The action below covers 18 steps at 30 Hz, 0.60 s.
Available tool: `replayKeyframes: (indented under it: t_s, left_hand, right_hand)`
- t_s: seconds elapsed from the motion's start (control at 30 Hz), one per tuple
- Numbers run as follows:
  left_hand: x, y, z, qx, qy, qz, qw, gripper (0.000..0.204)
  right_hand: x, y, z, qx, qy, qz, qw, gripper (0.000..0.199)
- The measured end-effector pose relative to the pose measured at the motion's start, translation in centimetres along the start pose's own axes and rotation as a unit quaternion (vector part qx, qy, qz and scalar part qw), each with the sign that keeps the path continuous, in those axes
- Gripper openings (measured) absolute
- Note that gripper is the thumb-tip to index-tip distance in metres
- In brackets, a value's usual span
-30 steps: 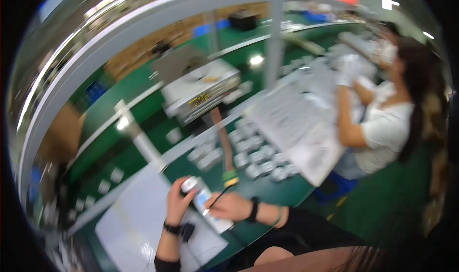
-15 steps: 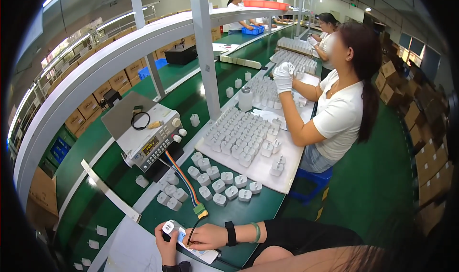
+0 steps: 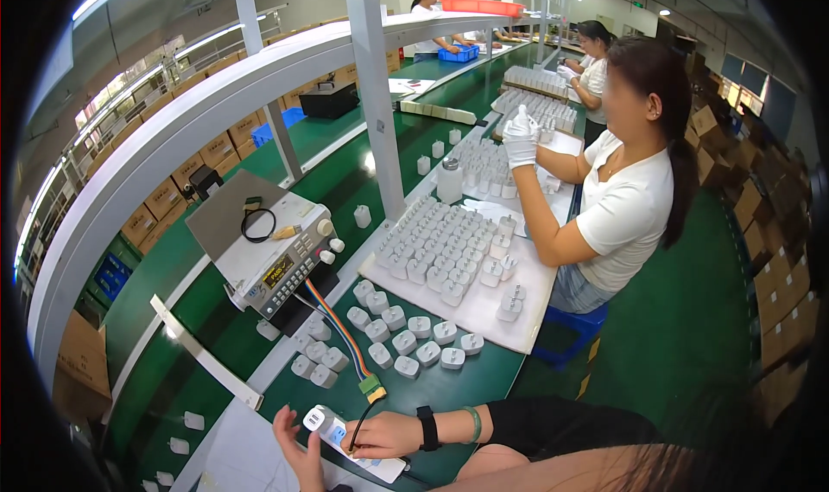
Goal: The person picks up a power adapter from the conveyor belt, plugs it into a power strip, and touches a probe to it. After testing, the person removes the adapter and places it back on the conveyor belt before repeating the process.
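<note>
Brown cardboard boxes (image 3: 177, 185) stand stacked beyond the green worktop's far left edge; more cardboard boxes (image 3: 777, 259) pile along the right wall. A small amber screen (image 3: 278, 272) glows on the grey bench instrument's (image 3: 276, 259) front panel.

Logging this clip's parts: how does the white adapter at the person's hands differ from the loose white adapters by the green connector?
The held adapter lies alone between left hand and right hand, over a flat white fixture; the loose adapters sit clustered untouched on the green bench. The held one has a cable beside it; the loose ones do not. Both are small, white and blocky.
</note>
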<state>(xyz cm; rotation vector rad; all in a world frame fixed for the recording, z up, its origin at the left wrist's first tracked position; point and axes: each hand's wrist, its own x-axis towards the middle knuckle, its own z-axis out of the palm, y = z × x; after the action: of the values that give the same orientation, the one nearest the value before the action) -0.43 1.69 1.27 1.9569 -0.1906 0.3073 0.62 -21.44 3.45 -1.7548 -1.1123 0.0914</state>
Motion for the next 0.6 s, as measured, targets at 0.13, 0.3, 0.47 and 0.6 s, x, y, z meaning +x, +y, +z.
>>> replayKeyframes:
  t_s: [0.13, 0.3, 0.47, 0.6]
  left_hand:
    - [-1.6, 3.0, -2.1, 0.12, -0.036, 0.094, 0.988, 0.049]
    - [-4.1, 2.2, 0.2, -0.154, -0.247, -0.136, 0.947, 0.049]
    - [-3.7, 4.0, 1.8, 0.068, -0.17, 0.032, 0.983, 0.05]
    - [-3.9, 3.7, 1.7, 0.071, -0.161, 0.041, 0.983, 0.046]
  right_hand:
    - [0.1, -0.7, -0.5, 0.039, 0.005, -0.004, 0.999, 0.022]
    - [0.0, -0.3, -0.3, 0.034, 0.004, 0.019, 0.999, 0.024]
    - [0.0, 0.5, 0.0, 0.062, -0.014, 0.04, 0.997, 0.025]
    - [0.0, 0.3, -0.3, 0.056, -0.013, 0.048, 0.997, 0.023]
